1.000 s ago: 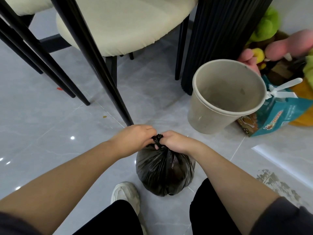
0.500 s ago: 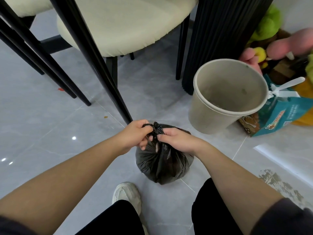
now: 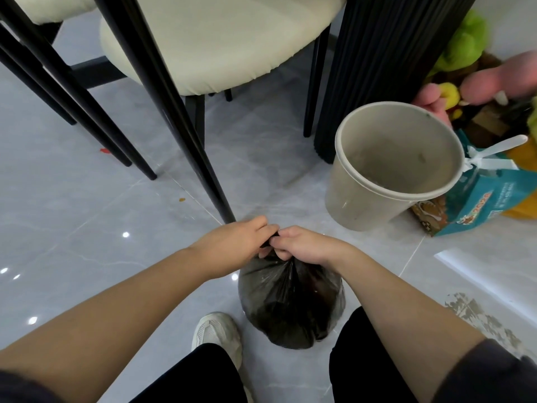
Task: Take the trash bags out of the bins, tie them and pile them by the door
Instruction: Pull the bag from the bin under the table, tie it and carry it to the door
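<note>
A small black trash bag (image 3: pixel 290 303), bulging and full, sits on the grey tiled floor between my legs. My left hand (image 3: pixel 235 242) and my right hand (image 3: pixel 302 244) meet above it, both closed on the gathered neck of the bag, knuckles almost touching. The knot itself is hidden under my fingers. To the right and farther off stands a beige round bin (image 3: pixel 389 167), with no bag inside.
A cream-seated chair (image 3: pixel 220 42) with thin black legs stands just ahead, one leg ending by my left hand. A black ribbed table base (image 3: pixel 386 53) rises behind the bin. Plush toys (image 3: pixel 465 45) and a teal box (image 3: pixel 479 205) lie at the right. My white shoe (image 3: pixel 218 335) is beside the bag.
The bag's neck was pulled and worked between both hands; the bag lifted slightly half a second ago and now hangs lower, stretched under my closed fists.
</note>
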The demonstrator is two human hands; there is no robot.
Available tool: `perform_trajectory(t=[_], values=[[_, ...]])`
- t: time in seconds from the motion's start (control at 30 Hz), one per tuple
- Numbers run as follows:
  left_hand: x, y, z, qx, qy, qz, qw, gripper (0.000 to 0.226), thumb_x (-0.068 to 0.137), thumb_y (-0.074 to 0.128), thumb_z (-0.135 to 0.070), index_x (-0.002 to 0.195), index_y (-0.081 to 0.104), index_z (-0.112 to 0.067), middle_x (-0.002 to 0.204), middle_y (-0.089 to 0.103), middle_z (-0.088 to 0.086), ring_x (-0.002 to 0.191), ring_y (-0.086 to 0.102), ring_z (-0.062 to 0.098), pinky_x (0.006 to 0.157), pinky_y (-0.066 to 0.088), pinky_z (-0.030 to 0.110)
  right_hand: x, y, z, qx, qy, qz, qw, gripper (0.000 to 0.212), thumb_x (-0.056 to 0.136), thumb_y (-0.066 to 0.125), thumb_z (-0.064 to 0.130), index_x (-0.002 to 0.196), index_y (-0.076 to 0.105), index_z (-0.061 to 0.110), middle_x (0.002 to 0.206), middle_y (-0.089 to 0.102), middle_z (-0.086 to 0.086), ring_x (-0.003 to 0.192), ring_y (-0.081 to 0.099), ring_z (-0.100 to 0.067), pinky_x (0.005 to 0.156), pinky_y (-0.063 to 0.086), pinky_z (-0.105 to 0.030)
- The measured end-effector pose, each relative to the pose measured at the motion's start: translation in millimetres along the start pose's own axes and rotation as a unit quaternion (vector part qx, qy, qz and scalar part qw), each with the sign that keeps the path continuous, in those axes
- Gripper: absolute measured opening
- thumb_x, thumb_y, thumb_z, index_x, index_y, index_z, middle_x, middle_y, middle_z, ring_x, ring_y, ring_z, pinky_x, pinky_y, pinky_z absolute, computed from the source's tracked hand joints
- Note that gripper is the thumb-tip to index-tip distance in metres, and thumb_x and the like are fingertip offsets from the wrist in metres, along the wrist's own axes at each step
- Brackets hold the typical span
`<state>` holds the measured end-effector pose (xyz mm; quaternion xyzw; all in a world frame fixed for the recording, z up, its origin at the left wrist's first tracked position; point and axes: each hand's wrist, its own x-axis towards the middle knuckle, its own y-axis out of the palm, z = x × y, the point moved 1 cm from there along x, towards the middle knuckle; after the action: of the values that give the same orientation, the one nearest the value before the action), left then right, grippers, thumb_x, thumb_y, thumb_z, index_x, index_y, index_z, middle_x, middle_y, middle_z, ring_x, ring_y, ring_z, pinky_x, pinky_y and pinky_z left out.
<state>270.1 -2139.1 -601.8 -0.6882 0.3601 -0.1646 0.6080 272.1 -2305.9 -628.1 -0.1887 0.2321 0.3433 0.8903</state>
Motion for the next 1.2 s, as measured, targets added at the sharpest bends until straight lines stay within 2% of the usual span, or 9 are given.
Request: perform_trajectory(t=[0.07,0.13,0.2,0.3,0.4,0.53,0.7,1.03,1.2], values=[[1,0,-2,0.044,-0.005,0.018,0.999,0.027,0.09,0.045,-0.005,0.113,0.05,-0.018,0.095,0.04,-0.003,0.075,0.045,0.015,0.059,0.038,0.03,-1,0,0,-0.018,0.015,0.017,1.0,0.038,0.094,0.04,0.028,0.071,0.06,0.005,0.046,0.043,0.014,0.078,0.065,-0.024,0.073,0.032,-0.027],[1,-2,-3,0.044,-0.013,0.036,0.998,0.021,0.09,0.043,-0.004,0.105,0.051,-0.014,0.097,0.044,0.0,0.077,0.047,0.017,0.061,0.038,0.031,-3,-1,1,-0.042,0.024,0.03,0.998,0.028,0.094,0.046,0.028,0.091,0.069,0.011,0.052,0.05,0.016,0.059,0.055,0.003,0.067,0.035,-0.016],[-1,-3,-2,-0.039,-0.037,0.049,0.997,0.014,0.093,0.041,-0.011,0.097,0.052,-0.017,0.093,0.046,-0.002,0.076,0.049,0.018,0.065,0.041,0.033,-6,-3,2,-0.072,0.004,0.027,0.997,0.017,0.093,0.052,0.026,0.088,0.068,0.023,0.059,0.053,0.017,0.055,0.049,0.007,0.063,0.038,-0.01],[-4,0,4,-0.2,-0.057,0.054,0.977,0.017,0.093,0.041,-0.011,0.079,0.048,-0.016,0.08,0.045,-0.004,0.076,0.049,0.02,0.073,0.045,0.038,-10,-4,2,-0.124,-0.022,0.021,0.992,0.019,0.094,0.052,0.026,0.078,0.062,0.023,0.066,0.056,0.012,0.064,0.051,-0.005,0.067,0.042,-0.021],[-7,3,6,-0.37,-0.135,0.049,0.918,0.021,0.094,0.044,-0.011,0.075,0.053,-0.008,0.071,0.048,-0.003,0.069,0.047,0.02,0.072,0.043,0.038,-10,-9,0,-0.205,-0.031,-0.009,0.978,0.022,0.094,0.047,0.031,0.076,0.059,0.025,0.076,0.063,0.0,0.076,0.057,-0.016,0.078,0.043,-0.032],[-7,-5,3,-0.528,-0.188,0.056,0.826,0.023,0.082,0.044,-0.019,0.06,0.044,-0.017,0.051,0.037,-0.009,0.053,0.033,0.014,0.062,0.03,0.033,-8,-9,0,-0.339,-0.06,-0.056,0.937,0.023,0.096,0.04,0.038,0.083,0.055,0.026,0.091,0.054,0.006,0.092,0.049,-0.017,0.087,0.036,-0.04],[3,-15,1,-0.637,-0.268,0.008,0.723,0.035,0.095,0.037,-0.004,0.06,0.041,-0.009,0.047,0.038,-0.002,0.04,0.036,0.013,0.056,0.031,0.029,-5,-11,1,-0.294,-0.135,-0.135,0.937,0.021,0.094,0.047,0.033,0.079,0.05,0.019,0.084,0.048,0.004,0.081,0.054,-0.018,0.076,0.047,-0.045],[8,-24,0,-0.582,-0.346,-0.048,0.734,0.034,0.098,0.043,-0.02,0.067,0.05,-0.01,0.053,0.04,0.001,0.04,0.035,0.011,0.044,0.032,0.02,-5,-24,9,-0.346,-0.096,-0.265,0.895,0.014,0.087,0.057,0.04,0.091,0.063,0.028,0.092,0.058,0.009,0.079,0.051,-0.012,0.063,0.037,-0.028],[11,-30,1,-0.575,-0.356,-0.074,0.733,0.033,0.098,0.045,-0.019,0.067,0.051,-0.01,0.054,0.041,0.002,0.039,0.038,0.011,0.044,0.035,0.02,-2,-21,16,-0.412,-0.129,-0.313,0.846,0.023,0.082,0.062,0.046,0.085,0.064,0.024,0.085,0.059,0.006,0.088,0.052,-0.018,0.073,0.022,-0.03]])
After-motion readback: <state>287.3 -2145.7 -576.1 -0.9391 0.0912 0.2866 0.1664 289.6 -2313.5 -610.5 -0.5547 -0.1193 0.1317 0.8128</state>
